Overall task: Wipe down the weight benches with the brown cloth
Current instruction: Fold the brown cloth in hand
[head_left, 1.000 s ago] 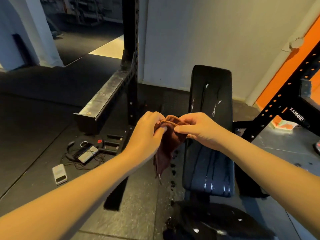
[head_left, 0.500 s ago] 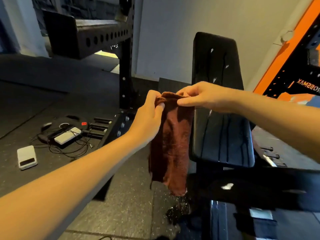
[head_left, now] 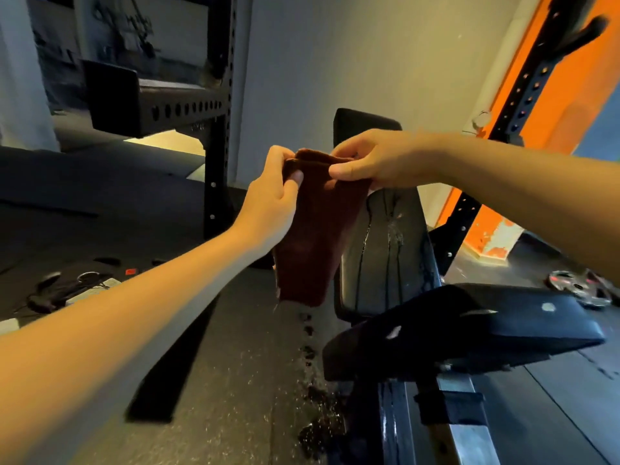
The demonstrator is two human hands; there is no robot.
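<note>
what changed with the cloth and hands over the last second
The brown cloth was bunched between the hands a second ago. It has since dropped open and hangs long below them. The camera has moved lower and closer to the bench backrest. The left hand and right hand still pinch the cloth's top edge, and nothing was let go. The backrest is still streaked wet.

Two hands (head_left: 271,203) (head_left: 379,162), one brown cloth (head_left: 312,246), one weight bench (head_left: 385,260)

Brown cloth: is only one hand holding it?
No, the left hand and right hand both pinch the brown cloth at its top edge.
</note>
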